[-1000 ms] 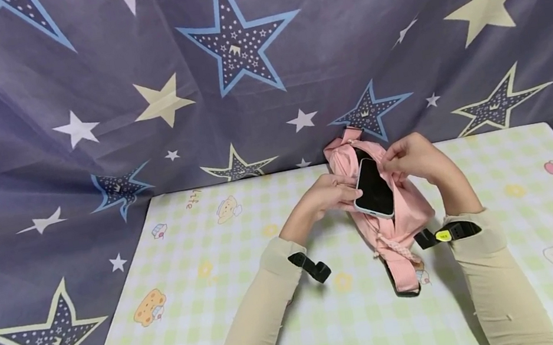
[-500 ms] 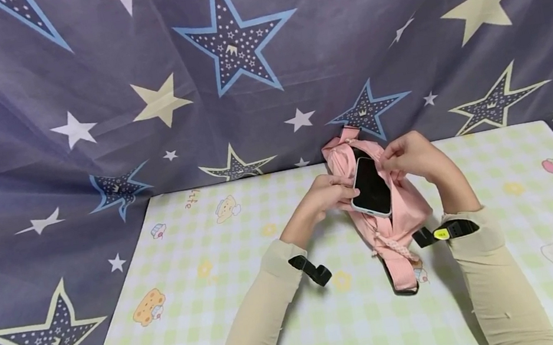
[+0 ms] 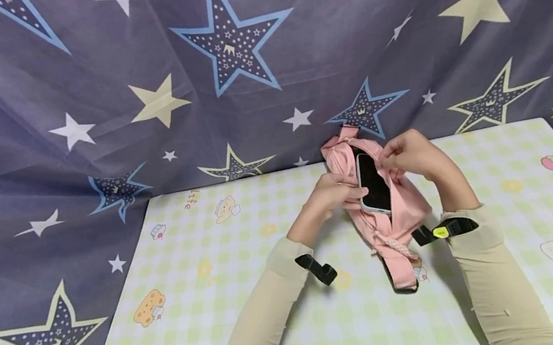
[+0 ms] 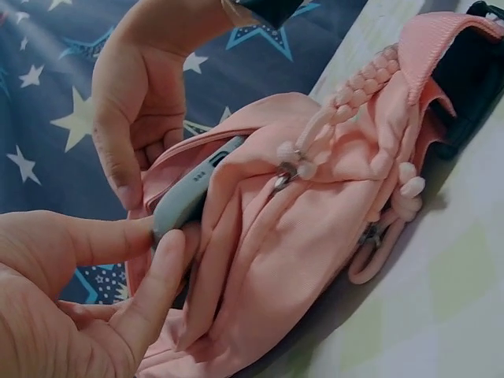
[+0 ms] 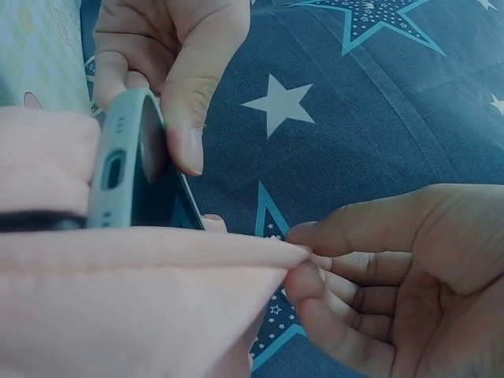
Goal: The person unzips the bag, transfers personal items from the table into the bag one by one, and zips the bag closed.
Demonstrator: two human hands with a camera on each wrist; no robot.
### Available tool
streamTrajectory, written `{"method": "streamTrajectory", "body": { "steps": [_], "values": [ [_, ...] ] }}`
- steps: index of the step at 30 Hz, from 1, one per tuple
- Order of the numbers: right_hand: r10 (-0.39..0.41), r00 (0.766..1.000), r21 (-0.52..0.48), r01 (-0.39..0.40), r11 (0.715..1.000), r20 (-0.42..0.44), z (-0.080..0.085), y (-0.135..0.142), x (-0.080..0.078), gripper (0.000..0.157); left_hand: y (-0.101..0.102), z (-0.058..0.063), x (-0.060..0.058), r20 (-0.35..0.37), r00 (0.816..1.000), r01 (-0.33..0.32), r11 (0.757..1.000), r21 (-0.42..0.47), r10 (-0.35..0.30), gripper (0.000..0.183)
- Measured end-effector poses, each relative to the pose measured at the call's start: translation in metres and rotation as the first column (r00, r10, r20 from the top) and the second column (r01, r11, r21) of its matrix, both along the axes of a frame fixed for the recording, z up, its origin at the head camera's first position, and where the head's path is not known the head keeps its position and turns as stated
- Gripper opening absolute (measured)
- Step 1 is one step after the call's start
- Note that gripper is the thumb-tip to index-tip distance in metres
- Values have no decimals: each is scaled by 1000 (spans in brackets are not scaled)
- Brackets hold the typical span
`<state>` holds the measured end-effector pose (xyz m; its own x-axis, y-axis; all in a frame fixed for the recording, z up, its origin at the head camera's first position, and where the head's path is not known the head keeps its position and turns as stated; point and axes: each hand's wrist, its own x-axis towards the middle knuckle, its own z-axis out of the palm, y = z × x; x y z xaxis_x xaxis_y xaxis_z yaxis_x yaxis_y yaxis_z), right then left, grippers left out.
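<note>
A smartphone (image 3: 375,184) with a black screen and a pale blue-grey edge sits partly inside the opening of a pink bag (image 3: 410,203). My left hand (image 3: 335,192) pinches the phone by its edge, thumb over the screen side. In the right wrist view the phone's charging port end (image 5: 116,169) points out of the bag. My right hand (image 3: 411,157) pinches the bag's fabric rim (image 5: 268,250) between thumb and forefinger, drawing it away from the phone. The phone's far part is hidden in the bag in the left wrist view.
The bag lies on a green checked tablecloth (image 3: 247,260) near the table's back edge. Behind it hangs a dark curtain (image 3: 108,120) printed with stars. A pink strap (image 3: 403,273) with a black buckle trails toward the front, beside a braided cord (image 4: 366,87).
My left hand has shifted slightly right with the phone, which has moved a little deeper into the bag's opening. The right hand keeps its hold on the rim.
</note>
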<state>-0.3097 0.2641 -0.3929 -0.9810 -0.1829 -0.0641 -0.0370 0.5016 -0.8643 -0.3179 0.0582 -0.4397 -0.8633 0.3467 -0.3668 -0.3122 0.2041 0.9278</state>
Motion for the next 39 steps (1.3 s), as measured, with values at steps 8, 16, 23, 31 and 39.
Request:
{"method": "streamTrajectory", "body": {
  "steps": [8,16,23,31,39],
  "values": [
    [-4,1000,1,4,1000,9,-1,0,0,20,0,6,-8,41,999,0,1000,-2,0,35],
    [5,1000,5,-5,1000,-3,2,0,0,20,5,5,-10,30,998,-64,998,6,63,39],
    [-6,1000,4,6,1000,24,4,-1,3,20,7,2,-10,51,998,-34,999,6,33,41],
    [6,998,-35,-4,999,58,0,-9,1,20,10,4,-9,42,998,-35,999,13,35,40],
    [17,998,-24,-15,1000,66,3,-19,4,17,6,9,-12,35,999,6,1000,-7,-5,37]
  ]
}}
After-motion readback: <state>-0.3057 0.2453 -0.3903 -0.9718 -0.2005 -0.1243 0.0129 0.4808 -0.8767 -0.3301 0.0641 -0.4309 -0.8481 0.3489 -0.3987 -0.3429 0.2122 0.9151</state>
